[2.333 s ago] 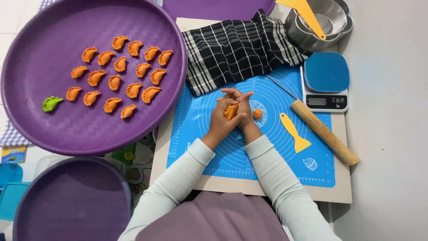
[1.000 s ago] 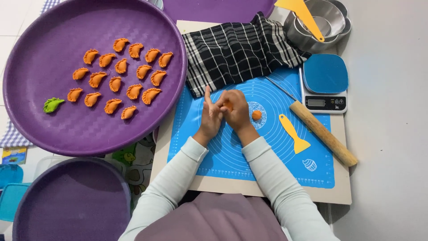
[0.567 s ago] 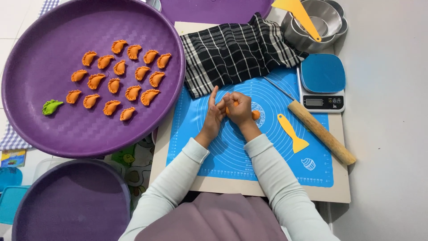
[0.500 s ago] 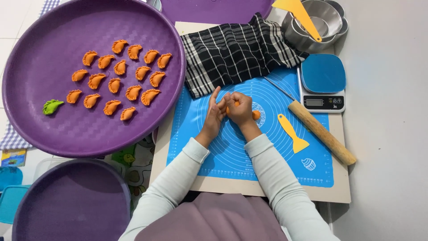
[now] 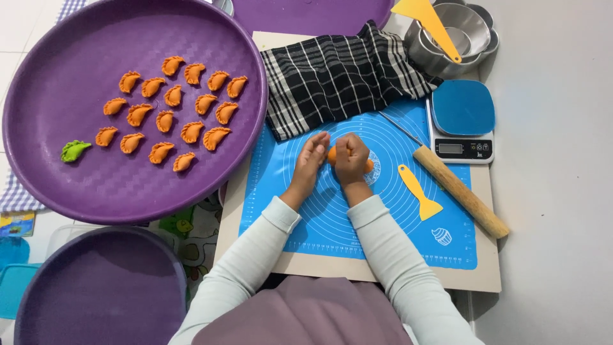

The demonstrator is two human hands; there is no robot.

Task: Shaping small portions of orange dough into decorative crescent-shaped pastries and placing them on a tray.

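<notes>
Hands: I see my left hand (image 5: 311,160) and right hand (image 5: 350,158) side by side over the middle of the blue mat (image 5: 319,223); the right is curled shut around a piece of orange dough (image 5: 332,155), the left lies against it with fingers straight and loosely open, gripping nothing that I can make out.
Why held so: I judge the closed right hand steadies the dough while the left presses from the side; both work above the mat's printed rings, near my body.
Dough: a small, smooth orange lump, mostly hidden by my right hand; only its left end between the two hands and a sliver at the right show, so I cannot tell its full shape.
Tray: the large purple tray (image 5: 76,185) sits well to my left, with finished orange crescents (image 5: 168,119) in loose rows, crimped edges showing, and one green piece (image 5: 75,151) apart at the left; the spacing, I think, keeps them from sticking together.
Tools: yellow scraper (image 5: 417,191) and wooden rolling pin (image 5: 461,191) lie just right of my hands; the scale (image 5: 462,120) is behind them.
Cloth: the checked cloth (image 5: 338,76) is bunched at the mat's far edge.
Bench: a pale board (image 5: 300,265) under the mat rests on the bench (image 5: 555,191).
</notes>
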